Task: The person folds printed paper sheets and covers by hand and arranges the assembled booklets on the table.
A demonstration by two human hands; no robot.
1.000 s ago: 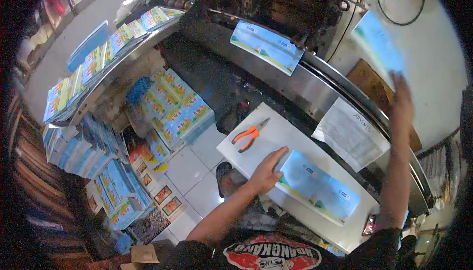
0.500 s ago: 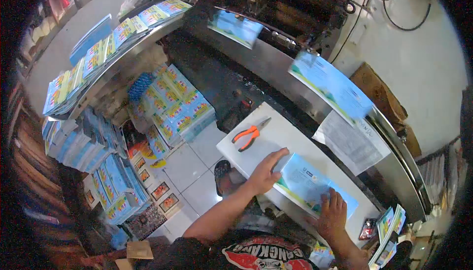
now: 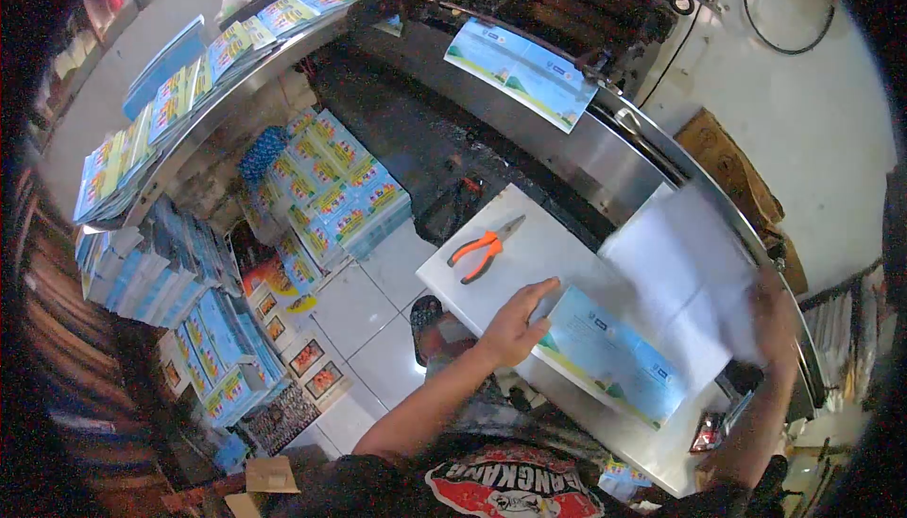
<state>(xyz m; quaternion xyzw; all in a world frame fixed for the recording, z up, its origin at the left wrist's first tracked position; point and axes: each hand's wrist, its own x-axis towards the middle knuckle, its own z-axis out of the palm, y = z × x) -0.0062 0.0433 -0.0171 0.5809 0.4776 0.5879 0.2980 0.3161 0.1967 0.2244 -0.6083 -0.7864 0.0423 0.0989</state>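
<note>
Fingers open, the left hand borders blue, rectangular printed paper beside them, likely for alignment; blurred right hand, grip unclear.

white tabletop: orange-handled pliers, blue printed sheets

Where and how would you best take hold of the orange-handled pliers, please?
I'd close the left hand around both orange handles, coming down from above. The pliers lie flat on the white table, handles slightly spread toward the person's left and the narrow metal nose pointing away, so the handles should offer the broader hold.
</note>
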